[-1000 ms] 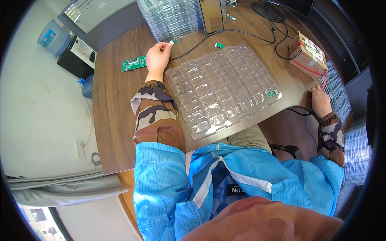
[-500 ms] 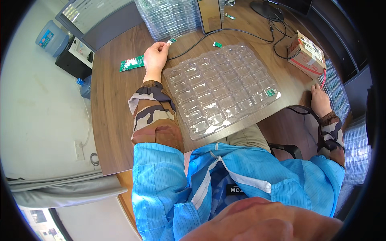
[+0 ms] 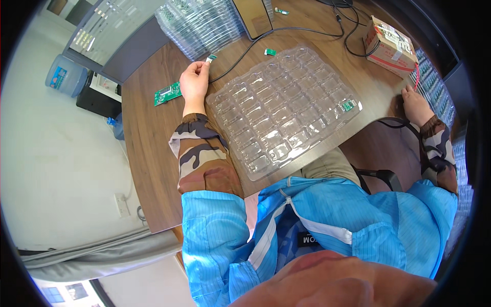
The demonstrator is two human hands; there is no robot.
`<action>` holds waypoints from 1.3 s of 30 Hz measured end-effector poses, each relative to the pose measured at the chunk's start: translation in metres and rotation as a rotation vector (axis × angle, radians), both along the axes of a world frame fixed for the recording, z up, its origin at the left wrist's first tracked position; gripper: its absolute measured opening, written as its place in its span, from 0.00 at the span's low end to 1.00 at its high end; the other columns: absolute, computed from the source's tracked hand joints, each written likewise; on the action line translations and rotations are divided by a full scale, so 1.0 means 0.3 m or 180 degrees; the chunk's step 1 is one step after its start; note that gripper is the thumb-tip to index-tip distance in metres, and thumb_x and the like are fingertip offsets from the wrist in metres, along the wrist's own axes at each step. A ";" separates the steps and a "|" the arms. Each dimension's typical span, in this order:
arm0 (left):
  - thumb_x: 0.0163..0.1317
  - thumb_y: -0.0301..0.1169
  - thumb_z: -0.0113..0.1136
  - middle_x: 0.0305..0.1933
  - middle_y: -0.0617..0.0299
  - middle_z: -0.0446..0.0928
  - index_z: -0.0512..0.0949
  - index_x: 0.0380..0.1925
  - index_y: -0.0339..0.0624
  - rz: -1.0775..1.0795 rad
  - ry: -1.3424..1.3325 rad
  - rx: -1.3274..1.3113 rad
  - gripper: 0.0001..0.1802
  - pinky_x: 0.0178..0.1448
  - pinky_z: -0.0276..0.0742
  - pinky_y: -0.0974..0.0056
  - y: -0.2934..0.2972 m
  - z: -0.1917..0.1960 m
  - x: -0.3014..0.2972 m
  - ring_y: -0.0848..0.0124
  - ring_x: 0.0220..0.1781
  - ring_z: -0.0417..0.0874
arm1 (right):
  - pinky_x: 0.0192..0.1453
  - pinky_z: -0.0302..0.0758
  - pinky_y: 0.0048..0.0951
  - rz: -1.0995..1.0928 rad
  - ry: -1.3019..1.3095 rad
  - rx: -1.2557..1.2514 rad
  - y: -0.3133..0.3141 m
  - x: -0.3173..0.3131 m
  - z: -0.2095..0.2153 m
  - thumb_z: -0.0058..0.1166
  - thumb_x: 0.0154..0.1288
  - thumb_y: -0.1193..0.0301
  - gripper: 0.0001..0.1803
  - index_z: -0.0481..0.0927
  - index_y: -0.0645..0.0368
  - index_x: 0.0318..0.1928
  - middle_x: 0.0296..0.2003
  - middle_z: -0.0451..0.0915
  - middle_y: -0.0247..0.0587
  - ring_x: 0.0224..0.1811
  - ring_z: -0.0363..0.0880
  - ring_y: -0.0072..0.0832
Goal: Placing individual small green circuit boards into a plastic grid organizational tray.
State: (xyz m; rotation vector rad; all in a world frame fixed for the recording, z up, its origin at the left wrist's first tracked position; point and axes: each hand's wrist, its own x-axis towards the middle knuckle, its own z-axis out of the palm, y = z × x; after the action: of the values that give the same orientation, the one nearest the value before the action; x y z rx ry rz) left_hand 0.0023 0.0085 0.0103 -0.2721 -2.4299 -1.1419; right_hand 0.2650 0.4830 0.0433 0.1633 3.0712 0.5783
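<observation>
My left hand [image 3: 195,84] is closed in a pinch at the left of the desk. A small green circuit board [image 3: 212,58] with a white part sticks out from its fingertips. Just left of that hand lies a larger green circuit board [image 3: 166,94] with a small display. A clear plastic tray [image 3: 266,115] of many pockets lies in front of me, with one small green board [image 3: 349,106] in its right corner pocket. My right hand [image 3: 417,106] is at the desk's right edge, fingers curled beside a red wire [image 3: 417,77]; what they hold is hidden.
Stacked clear trays [image 3: 199,25] stand at the back, beside a phone-like slab [image 3: 251,19]. A black cable [image 3: 296,29] crosses the desk. Loose green boards lie beyond the tray [image 3: 270,52]. A cardboard box [image 3: 390,48] sits at the right, near more filled trays [image 3: 434,87].
The whole view has shifted and tilted slightly. My left hand still pinches the small board near the larger one, whose display now shows more clearly. My right hand stays by the red wire.
</observation>
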 end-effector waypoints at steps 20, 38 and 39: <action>0.51 0.37 0.58 0.21 0.60 0.77 0.78 0.25 0.41 0.0202 -0.0209 -0.0300 0.11 0.31 0.70 0.67 -0.003 0.017 0.028 0.69 0.23 0.76 | 0.57 0.59 0.41 0.2584 0.2585 -0.1455 -0.653 -0.797 0.153 0.51 0.54 0.64 0.16 0.69 0.64 0.37 0.52 0.65 0.55 0.55 0.61 0.47; 0.51 0.36 0.58 0.23 0.58 0.76 0.78 0.24 0.40 0.0086 -0.0142 -0.0249 0.10 0.31 0.69 0.65 0.020 0.008 0.022 0.66 0.25 0.76 | 0.65 0.47 0.45 0.2436 0.2179 -0.1352 -0.659 -0.855 0.071 0.49 0.57 0.61 0.20 0.66 0.63 0.43 0.60 0.53 0.50 0.63 0.49 0.44; 0.51 0.36 0.58 0.23 0.58 0.76 0.78 0.25 0.41 0.0126 -0.0140 -0.0293 0.10 0.31 0.70 0.65 0.018 0.015 0.027 0.66 0.25 0.76 | 0.65 0.47 0.45 0.2451 0.2174 -0.1342 -0.658 -0.835 0.074 0.49 0.57 0.61 0.20 0.66 0.63 0.43 0.60 0.53 0.50 0.63 0.49 0.44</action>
State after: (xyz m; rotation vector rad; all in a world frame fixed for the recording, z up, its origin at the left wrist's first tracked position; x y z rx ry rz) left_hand 0.0105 0.0138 0.0148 -0.2284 -2.5188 -1.0311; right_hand 0.0145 0.2856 0.0654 -1.0729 3.7423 -0.2274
